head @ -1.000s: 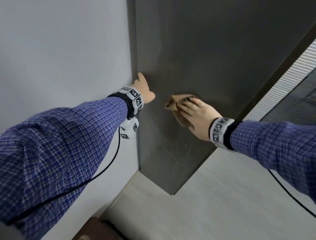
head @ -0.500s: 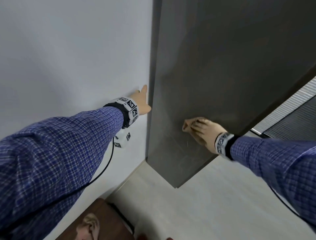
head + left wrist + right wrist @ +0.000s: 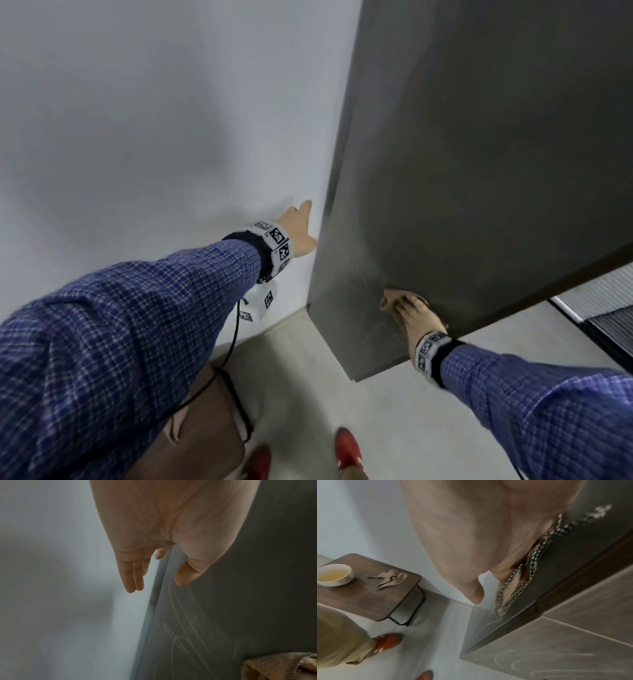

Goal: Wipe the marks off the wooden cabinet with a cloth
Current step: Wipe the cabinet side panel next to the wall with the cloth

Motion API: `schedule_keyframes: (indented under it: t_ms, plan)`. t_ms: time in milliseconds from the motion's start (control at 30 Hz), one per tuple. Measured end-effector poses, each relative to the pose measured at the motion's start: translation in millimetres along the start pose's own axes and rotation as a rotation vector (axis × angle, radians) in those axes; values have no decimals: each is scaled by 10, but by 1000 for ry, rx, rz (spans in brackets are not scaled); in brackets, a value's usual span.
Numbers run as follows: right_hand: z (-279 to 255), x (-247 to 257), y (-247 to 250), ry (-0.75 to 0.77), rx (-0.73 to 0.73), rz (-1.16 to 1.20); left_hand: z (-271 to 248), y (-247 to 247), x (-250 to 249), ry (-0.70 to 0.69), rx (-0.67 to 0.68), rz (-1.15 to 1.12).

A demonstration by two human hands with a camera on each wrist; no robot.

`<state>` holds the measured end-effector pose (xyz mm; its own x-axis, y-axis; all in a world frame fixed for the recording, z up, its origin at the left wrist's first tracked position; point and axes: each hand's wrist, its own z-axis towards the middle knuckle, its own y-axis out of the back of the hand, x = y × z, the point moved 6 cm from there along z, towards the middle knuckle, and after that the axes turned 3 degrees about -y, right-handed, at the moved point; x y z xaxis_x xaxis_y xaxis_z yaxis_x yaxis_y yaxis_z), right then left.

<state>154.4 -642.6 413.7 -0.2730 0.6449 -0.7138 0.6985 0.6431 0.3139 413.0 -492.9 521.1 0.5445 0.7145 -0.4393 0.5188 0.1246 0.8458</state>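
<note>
My right hand [image 3: 416,320] presses the cloth [image 3: 513,588] flat on the side of the wooden cabinet [image 3: 479,171]. My fingers [image 3: 397,303] lie close together and bend over the cloth to hold it there. The cloth is tan with a dotted edge, and most of it hides under my palm.

My left hand [image 3: 299,228] is loose, with the fingers straight and side by side. It holds nothing. The fingers point along the white wall [image 3: 137,137] and the thumb sits at the cabinet's corner edge.

A second ago my right hand was higher up on the cabinet. Now it is way down near the bottom. My left hand has slid off the cabinet face toward the wall. So I think I am wiping downward, one strip at a time.

Pale scribble marks [image 3: 180,635] still show on the cabinet beside the cloth, so I think there is more to wipe.

Behind me a small desk [image 3: 368,595] holds a bowl [image 3: 334,574] of yellow liquid and another rag [image 3: 392,578]. My red shoes [image 3: 347,452] stand on the floor.

I see no words to read, only black and white square patterns on my wrist bands [image 3: 277,245].
</note>
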Motion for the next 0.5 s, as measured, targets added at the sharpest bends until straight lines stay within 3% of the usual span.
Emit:
schedule_keyframes:
  t_ms: [167, 300, 500]
  plan:
    - [320, -268, 337, -34, -71, 102, -96, -235, 43, 135, -19, -42]
    - [389, -515, 659, -104, -137, -66, -172, -352, -272, 89, -55, -131]
    - [404, -144, 415, -77, -146, -134, -62, -1033, -453, -7, -18, -244]
